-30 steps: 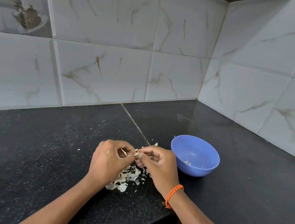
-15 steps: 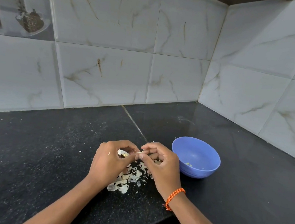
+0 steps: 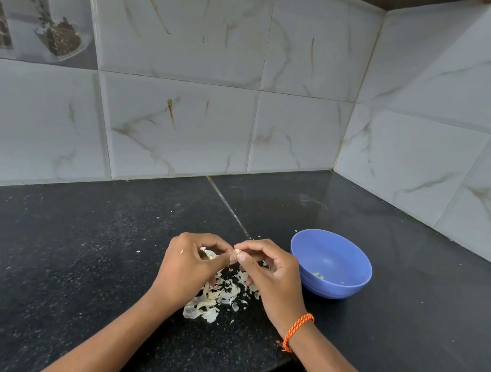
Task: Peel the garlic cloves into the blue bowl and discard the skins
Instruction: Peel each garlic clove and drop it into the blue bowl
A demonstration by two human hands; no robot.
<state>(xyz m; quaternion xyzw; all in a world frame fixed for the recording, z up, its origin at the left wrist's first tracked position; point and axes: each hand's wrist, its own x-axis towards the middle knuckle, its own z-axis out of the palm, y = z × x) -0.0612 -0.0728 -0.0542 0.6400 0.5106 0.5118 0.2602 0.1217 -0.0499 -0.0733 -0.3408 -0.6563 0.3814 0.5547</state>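
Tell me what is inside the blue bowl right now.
The blue bowl holds only a few small pale yellowish bits near its bottom. Its near wall hides the part of the floor closest to the camera, so anything there is unseen.

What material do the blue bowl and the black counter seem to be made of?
The blue bowl looks like plastic, matte: uniform colour, soft dull sheen, moulded ridges near its base. The black counter looks like polished granite: dark, finely speckled, and reflective near the wall corner. Neither is certain from looks alone.
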